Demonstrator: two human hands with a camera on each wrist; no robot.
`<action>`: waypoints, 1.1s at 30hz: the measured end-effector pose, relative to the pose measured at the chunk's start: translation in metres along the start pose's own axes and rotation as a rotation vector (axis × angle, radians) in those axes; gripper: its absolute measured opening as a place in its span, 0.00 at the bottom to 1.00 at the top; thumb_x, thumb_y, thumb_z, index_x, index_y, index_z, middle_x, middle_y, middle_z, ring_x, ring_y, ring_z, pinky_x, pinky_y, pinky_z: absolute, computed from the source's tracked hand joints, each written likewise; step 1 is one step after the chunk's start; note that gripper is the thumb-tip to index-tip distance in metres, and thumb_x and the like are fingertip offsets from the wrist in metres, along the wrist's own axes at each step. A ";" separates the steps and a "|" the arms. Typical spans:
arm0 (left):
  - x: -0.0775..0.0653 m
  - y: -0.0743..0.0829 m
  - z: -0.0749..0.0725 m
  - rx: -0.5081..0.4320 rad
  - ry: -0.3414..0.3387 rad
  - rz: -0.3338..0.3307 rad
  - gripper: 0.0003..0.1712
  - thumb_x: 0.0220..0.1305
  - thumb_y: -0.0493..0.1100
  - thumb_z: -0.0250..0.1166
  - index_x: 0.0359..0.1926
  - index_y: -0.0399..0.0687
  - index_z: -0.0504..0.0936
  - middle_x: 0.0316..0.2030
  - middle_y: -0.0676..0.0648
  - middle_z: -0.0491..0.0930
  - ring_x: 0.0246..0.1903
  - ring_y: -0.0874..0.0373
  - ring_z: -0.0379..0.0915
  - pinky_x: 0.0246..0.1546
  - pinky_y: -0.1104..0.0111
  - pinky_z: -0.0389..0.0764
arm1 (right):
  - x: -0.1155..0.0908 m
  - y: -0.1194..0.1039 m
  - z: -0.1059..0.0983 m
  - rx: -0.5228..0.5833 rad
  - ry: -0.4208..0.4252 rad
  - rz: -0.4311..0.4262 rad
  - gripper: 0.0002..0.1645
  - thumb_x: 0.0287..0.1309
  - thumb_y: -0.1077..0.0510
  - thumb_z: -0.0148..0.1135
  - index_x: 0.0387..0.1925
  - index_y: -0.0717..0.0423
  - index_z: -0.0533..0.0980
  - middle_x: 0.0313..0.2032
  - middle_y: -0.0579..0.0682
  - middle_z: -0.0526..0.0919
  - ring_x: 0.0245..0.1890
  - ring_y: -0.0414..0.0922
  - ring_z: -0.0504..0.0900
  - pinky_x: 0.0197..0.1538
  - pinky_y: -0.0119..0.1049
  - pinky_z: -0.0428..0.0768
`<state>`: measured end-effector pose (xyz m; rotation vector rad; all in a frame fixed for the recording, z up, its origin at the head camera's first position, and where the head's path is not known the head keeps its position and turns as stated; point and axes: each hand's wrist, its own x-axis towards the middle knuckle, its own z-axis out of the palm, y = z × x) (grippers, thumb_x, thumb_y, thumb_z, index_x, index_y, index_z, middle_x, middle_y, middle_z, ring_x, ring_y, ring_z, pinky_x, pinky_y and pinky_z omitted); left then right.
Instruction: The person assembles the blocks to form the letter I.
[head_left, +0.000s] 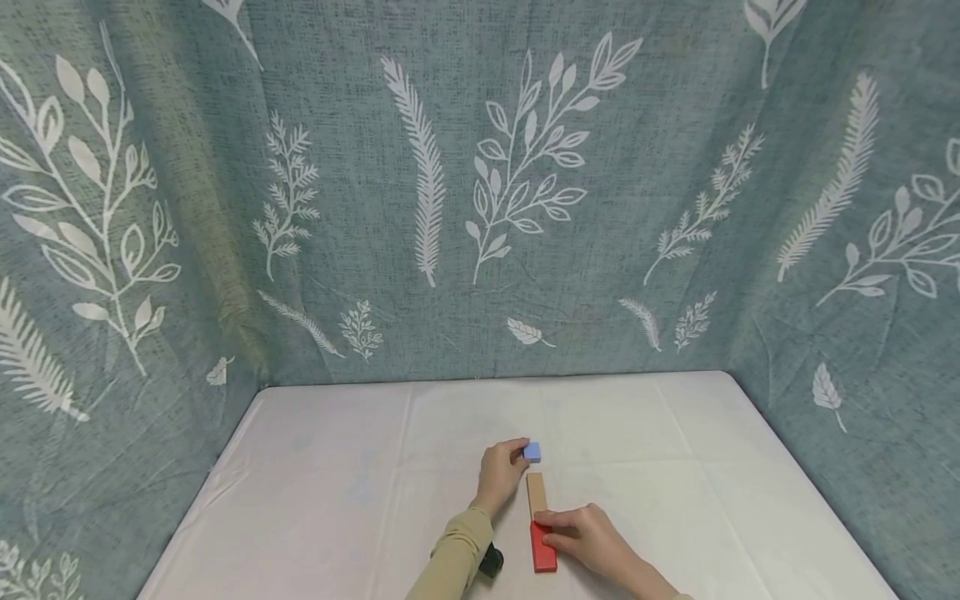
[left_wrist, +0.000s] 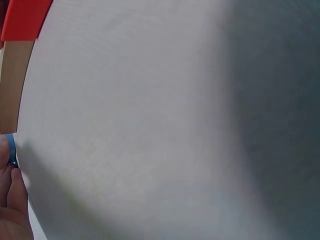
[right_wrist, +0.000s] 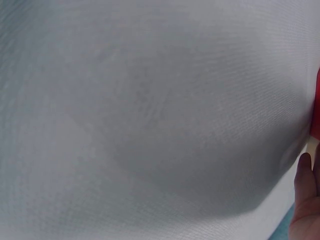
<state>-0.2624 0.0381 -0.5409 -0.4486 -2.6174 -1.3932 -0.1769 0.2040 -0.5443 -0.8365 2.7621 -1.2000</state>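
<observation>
A small blue block (head_left: 532, 452) is pinched at its left side between the thumb and fingers of my left hand (head_left: 501, 477). Just nearer to me lies a narrow wooden block (head_left: 536, 493), its near end against a longer red block (head_left: 543, 555). My right hand (head_left: 596, 537) holds the red block near its far end, one finger reaching over the joint with the wood. The left wrist view catches the wooden block (left_wrist: 12, 85) with the blue block (left_wrist: 12, 148) close to its end, partly behind fingers. In the right wrist view, the red block (right_wrist: 316, 112) shows only at the edge.
A white cloth (head_left: 330, 483) covers the table. Green curtains (head_left: 450, 317) with white leaf prints stand behind it and on both sides. A black device (head_left: 491, 561) sits at my left wrist, beside the sleeve (head_left: 457, 550).
</observation>
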 end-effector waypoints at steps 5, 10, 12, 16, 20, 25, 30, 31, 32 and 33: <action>-0.001 -0.003 -0.002 -0.010 -0.010 -0.004 0.18 0.54 0.28 0.64 0.48 0.30 0.81 0.48 0.35 0.82 0.50 0.42 0.79 0.52 0.53 0.80 | 0.002 0.001 0.001 -0.003 -0.007 -0.001 0.17 0.55 0.57 0.66 0.47 0.59 0.82 0.45 0.50 0.86 0.47 0.42 0.84 0.46 0.26 0.84; -0.002 -0.008 -0.003 -0.031 -0.013 0.013 0.20 0.55 0.28 0.64 0.51 0.29 0.79 0.50 0.33 0.80 0.52 0.40 0.77 0.54 0.52 0.79 | 0.004 0.002 0.000 -0.006 -0.013 0.000 0.18 0.55 0.57 0.66 0.47 0.58 0.82 0.45 0.50 0.86 0.48 0.44 0.84 0.47 0.27 0.84; -0.003 -0.010 -0.004 -0.047 -0.016 0.011 0.20 0.56 0.29 0.63 0.52 0.29 0.78 0.51 0.33 0.80 0.53 0.40 0.76 0.55 0.52 0.78 | 0.005 0.002 0.000 -0.009 -0.015 0.000 0.18 0.54 0.57 0.66 0.47 0.58 0.82 0.45 0.50 0.86 0.48 0.44 0.84 0.47 0.28 0.84; -0.009 -0.012 -0.008 -0.069 -0.023 0.016 0.21 0.57 0.30 0.62 0.54 0.28 0.76 0.53 0.32 0.78 0.55 0.39 0.74 0.58 0.51 0.76 | 0.006 0.005 -0.002 -0.028 -0.019 -0.002 0.18 0.54 0.57 0.66 0.47 0.58 0.82 0.45 0.50 0.86 0.48 0.46 0.84 0.48 0.30 0.85; -0.014 -0.012 -0.012 -0.074 -0.018 0.022 0.21 0.59 0.32 0.61 0.54 0.29 0.76 0.55 0.33 0.77 0.56 0.40 0.74 0.59 0.52 0.75 | 0.008 0.006 -0.005 -0.068 -0.027 -0.015 0.18 0.54 0.57 0.66 0.47 0.58 0.82 0.45 0.50 0.86 0.48 0.47 0.84 0.48 0.32 0.85; -0.017 -0.011 -0.022 -0.070 -0.028 0.024 0.21 0.61 0.34 0.60 0.55 0.31 0.76 0.56 0.34 0.76 0.58 0.42 0.72 0.59 0.55 0.76 | 0.010 0.004 -0.012 -0.158 -0.068 -0.021 0.18 0.55 0.57 0.66 0.48 0.57 0.82 0.45 0.49 0.86 0.47 0.44 0.84 0.46 0.32 0.86; -0.024 -0.011 -0.032 -0.072 -0.052 0.016 0.21 0.62 0.35 0.60 0.56 0.31 0.76 0.57 0.35 0.75 0.59 0.42 0.72 0.59 0.57 0.77 | 0.011 0.001 -0.016 -0.298 -0.074 -0.062 0.17 0.53 0.58 0.67 0.46 0.56 0.83 0.43 0.47 0.87 0.44 0.42 0.86 0.44 0.30 0.86; -0.025 -0.012 -0.033 -0.067 -0.052 0.015 0.21 0.62 0.35 0.59 0.56 0.32 0.76 0.57 0.35 0.75 0.59 0.42 0.72 0.59 0.57 0.77 | 0.011 0.001 -0.017 -0.331 -0.062 -0.076 0.17 0.52 0.58 0.67 0.46 0.56 0.83 0.43 0.47 0.87 0.44 0.41 0.86 0.44 0.30 0.86; -0.026 -0.012 -0.035 -0.067 -0.051 0.017 0.21 0.62 0.35 0.59 0.55 0.31 0.76 0.57 0.35 0.75 0.59 0.42 0.72 0.59 0.56 0.77 | 0.011 0.000 -0.017 -0.358 -0.050 -0.090 0.17 0.52 0.58 0.68 0.45 0.55 0.83 0.42 0.46 0.87 0.43 0.41 0.86 0.44 0.30 0.86; -0.027 -0.012 -0.036 -0.064 -0.051 0.020 0.21 0.62 0.35 0.59 0.56 0.31 0.76 0.58 0.35 0.75 0.59 0.41 0.71 0.59 0.56 0.77 | 0.010 0.000 -0.018 -0.381 -0.038 -0.102 0.16 0.51 0.58 0.68 0.45 0.55 0.83 0.42 0.46 0.87 0.43 0.41 0.86 0.43 0.30 0.86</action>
